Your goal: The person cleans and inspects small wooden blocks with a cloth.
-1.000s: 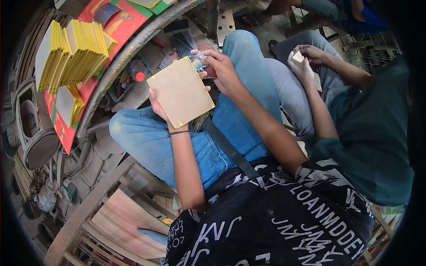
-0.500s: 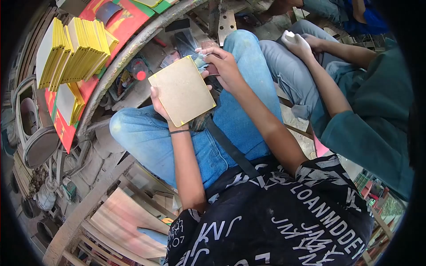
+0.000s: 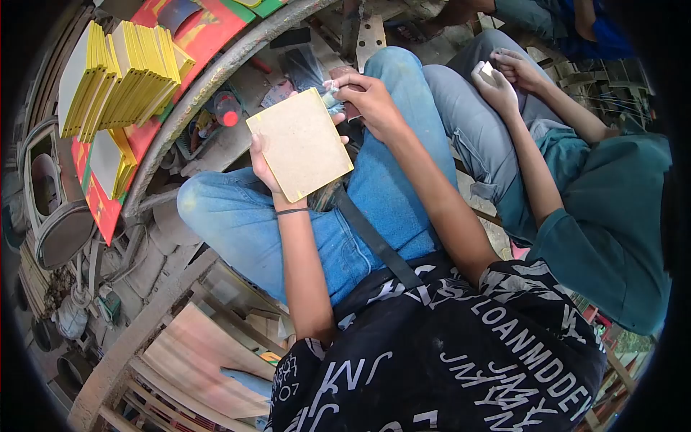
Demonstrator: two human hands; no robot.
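My left hand (image 3: 262, 157) is closed around a square tan board (image 3: 301, 150) with yellow edges, its thumb on the near left side and fingertips showing past the right edge. The board's broad bare face is turned up toward me, above my lap. At its upper right edge, my right hand (image 3: 372, 106) pinches a small crumpled pale blue-green cloth (image 3: 332, 100). The cloth is against or very near that edge; contact cannot be made out. A dark reddish flat piece (image 3: 351, 109) shows behind my right fingers.
Stacked yellow-edged boards (image 3: 129, 75) stand on a red and green sheet (image 3: 108, 216) at left. A curved metal rim (image 3: 209, 79) runs beside it. A red-capped bottle (image 3: 229, 115) lies beyond my knee. At right sits a co-worker, a small pale block (image 3: 488, 70) in hand.
The board has shifted slightly right and tilted a little less. My right hand has moved slightly right with the cloth. The co-worker's hands have moved up and right.
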